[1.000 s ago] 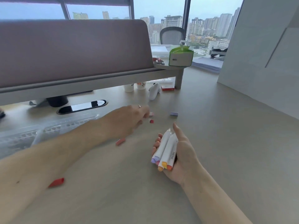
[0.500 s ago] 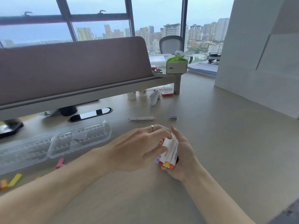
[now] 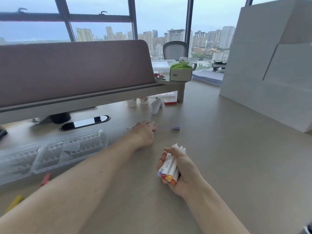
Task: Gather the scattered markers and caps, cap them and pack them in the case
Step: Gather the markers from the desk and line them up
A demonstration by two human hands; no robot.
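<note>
markers (image 3: 169,168) in right hand (image 3: 183,173)

My markers (image 3: 168,168) are white with orange, yellow and purple ends; the case (image 3: 50,154) is clear, the surface (image 3: 228,166) beige, one loose cap (image 3: 176,127) lilac.

The left arm stretches forward and to the right across the tabletop (image 3: 228,149), bare from forearm to wrist. The left hand (image 3: 143,134) lies low over the surface, back turned up, a ring on one finger, its fingers (image 3: 149,123) reaching away from the body; whether they pinch anything cannot be told. The right arm comes in from the lower right. The right hand (image 3: 183,169) rests nearer the body, thumb uppermost, its fingers (image 3: 163,160) curled tight around a bundle of markers (image 3: 168,171).
</note>
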